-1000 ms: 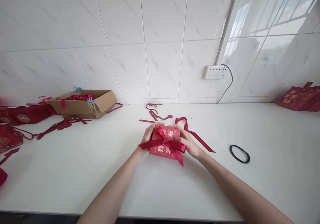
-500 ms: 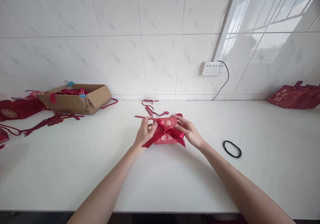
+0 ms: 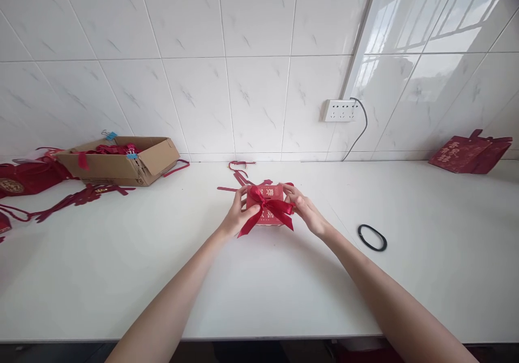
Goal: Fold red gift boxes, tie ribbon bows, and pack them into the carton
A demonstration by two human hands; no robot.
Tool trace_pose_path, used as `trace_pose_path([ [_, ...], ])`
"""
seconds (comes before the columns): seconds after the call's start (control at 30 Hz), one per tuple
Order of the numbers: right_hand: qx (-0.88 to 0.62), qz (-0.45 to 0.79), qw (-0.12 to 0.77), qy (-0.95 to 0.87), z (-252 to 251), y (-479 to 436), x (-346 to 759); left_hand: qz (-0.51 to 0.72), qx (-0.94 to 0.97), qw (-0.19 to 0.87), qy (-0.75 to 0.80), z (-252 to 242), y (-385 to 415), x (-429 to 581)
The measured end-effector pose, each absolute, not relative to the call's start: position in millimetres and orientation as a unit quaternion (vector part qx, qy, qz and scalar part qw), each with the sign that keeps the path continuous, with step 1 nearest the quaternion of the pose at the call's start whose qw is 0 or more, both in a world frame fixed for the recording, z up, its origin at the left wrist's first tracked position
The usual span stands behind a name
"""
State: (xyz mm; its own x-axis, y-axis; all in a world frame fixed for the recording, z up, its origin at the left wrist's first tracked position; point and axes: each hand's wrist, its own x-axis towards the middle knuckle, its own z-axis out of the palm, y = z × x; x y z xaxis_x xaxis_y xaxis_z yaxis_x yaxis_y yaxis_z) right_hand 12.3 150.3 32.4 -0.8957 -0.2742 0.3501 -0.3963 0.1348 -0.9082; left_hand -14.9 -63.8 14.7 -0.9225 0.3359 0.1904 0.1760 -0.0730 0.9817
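Head view: the left hand and right hand are gripping the red box at its sides; uneven tugging could be loosening the ribbon bow atop it.

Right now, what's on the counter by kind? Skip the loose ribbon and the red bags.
red gift box: 1, tied with a bow, held between the left hand and the right hand
cardboard box: 1
blue binder clips: 2, both on the cardboard box
black band: 1
Total: 5
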Motion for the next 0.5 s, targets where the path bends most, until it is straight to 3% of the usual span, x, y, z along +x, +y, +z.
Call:
trace_pose_path([
  [0.17, 0.208, 0.596, 0.016, -0.775, 37.2, 143.9, 15.4, 0.691, 0.238, 0.064, 0.679, 17.6, -65.3, -11.4],
  [0.37, 0.153, 0.766, -0.066, -0.622, 47.6, 146.4, 14.4, 0.660, 0.280, 0.084, 0.692, 19.9, -67.0, -10.5],
  [0.5, 0.121, 0.795, -0.074, -0.589, 50.3, 147.6, 13.5, 0.638, 0.299, 0.067, 0.707, 17.7, -65.6, -10.5],
])
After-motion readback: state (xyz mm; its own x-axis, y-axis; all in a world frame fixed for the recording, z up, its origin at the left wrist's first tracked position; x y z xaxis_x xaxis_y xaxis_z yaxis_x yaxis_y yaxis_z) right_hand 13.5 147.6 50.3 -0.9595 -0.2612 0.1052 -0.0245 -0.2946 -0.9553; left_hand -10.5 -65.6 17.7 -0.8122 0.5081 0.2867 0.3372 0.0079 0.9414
